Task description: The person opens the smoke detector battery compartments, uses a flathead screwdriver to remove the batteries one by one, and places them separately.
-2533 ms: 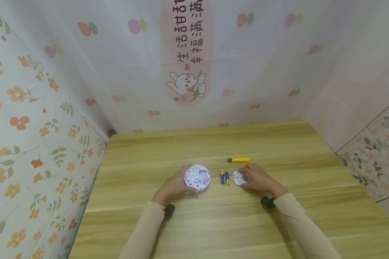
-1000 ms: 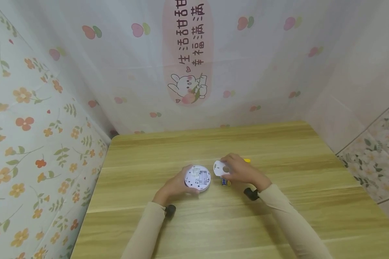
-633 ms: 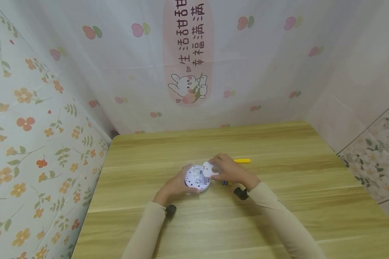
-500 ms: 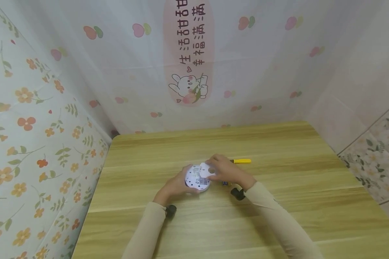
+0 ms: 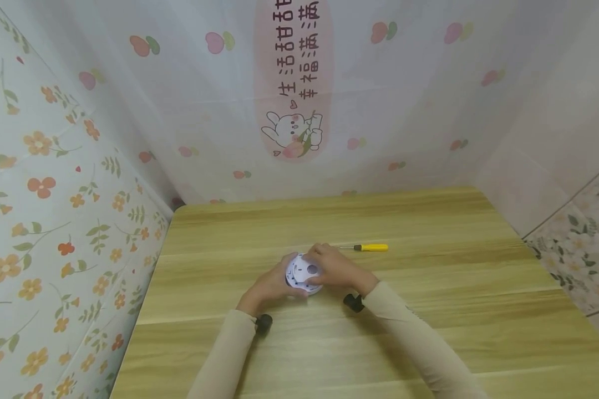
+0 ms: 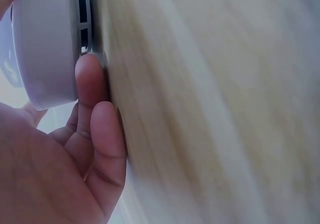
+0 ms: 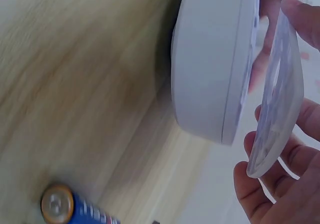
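Note:
My left hand (image 5: 271,284) grips a round white smoke detector (image 7: 212,58) by its left side, its back facing up. In the left wrist view, fingertips (image 6: 91,81) are curled under the detector's vented underside, close to the table. A thin white mounting plate (image 7: 285,103) with a round hole is pinched at its edges by my right hand (image 5: 340,270). Seen from the head, the plate covers much of the detector's back, including the battery bay. A narrow gap shows between plate and detector in the right wrist view. A blue battery (image 7: 82,209) lies on the table nearby.
Behind the right hand, a screwdriver (image 5: 371,247) with a yellow handle lies on the wooden table (image 5: 219,233). A printed curtain (image 5: 194,122) hangs along the table's far edge. The batteries are hidden by the right hand in the head view.
My right hand has lifted the mounting plate from beside the batteries and carried it left over the detector's back. The left hand has stayed in place on the detector.

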The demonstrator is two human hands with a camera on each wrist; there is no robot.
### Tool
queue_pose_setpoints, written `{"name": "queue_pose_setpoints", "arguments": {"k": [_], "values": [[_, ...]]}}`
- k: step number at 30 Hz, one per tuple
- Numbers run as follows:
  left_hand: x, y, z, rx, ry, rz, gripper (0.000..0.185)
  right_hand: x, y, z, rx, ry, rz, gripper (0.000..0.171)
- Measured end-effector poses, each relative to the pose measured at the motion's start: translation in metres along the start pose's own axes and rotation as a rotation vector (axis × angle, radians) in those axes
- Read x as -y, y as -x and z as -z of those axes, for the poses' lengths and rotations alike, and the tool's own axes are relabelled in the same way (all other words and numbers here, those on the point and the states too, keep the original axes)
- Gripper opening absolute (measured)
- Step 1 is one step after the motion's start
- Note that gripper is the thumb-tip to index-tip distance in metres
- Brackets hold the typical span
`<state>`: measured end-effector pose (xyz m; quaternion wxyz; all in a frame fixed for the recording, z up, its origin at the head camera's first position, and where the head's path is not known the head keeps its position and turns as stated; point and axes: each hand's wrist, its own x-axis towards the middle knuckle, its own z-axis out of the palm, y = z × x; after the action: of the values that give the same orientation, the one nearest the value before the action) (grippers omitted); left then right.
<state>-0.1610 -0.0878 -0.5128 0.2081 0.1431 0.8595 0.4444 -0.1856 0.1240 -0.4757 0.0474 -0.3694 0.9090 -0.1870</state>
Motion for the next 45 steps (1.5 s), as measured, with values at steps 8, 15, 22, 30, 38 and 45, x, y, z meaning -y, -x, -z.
{"name": "queue_pose_setpoints", "arguments": {"k": [8, 15, 22, 30, 38, 45], "values": [[0.004, -0.002, 0.001, 0.019, 0.017, 0.001, 0.114, 0.005, -0.004, -0.008, 0.032, 0.004, -0.018, 0.059], [0.006, -0.006, 0.001, 0.019, -0.015, -0.017, 0.113, 0.007, -0.007, -0.011, 0.032, 0.021, 0.003, 0.058], [0.005, -0.006, 0.001, 0.019, -0.024, -0.026, 0.113, 0.007, -0.008, -0.013, 0.031, 0.03, 0.01, 0.058], [0.005, -0.006, 0.001, 0.015, -0.034, -0.015, 0.114, 0.006, -0.009, -0.015, 0.036, 0.027, 0.009, 0.059], [0.006, -0.005, 0.0, 0.021, -0.006, -0.024, 0.112, 0.005, -0.009, -0.018, 0.058, -0.002, -0.02, 0.062], [0.005, -0.004, 0.0, 0.016, 0.006, -0.022, 0.114, 0.007, -0.009, -0.016, 0.074, -0.038, -0.055, 0.064]]}}
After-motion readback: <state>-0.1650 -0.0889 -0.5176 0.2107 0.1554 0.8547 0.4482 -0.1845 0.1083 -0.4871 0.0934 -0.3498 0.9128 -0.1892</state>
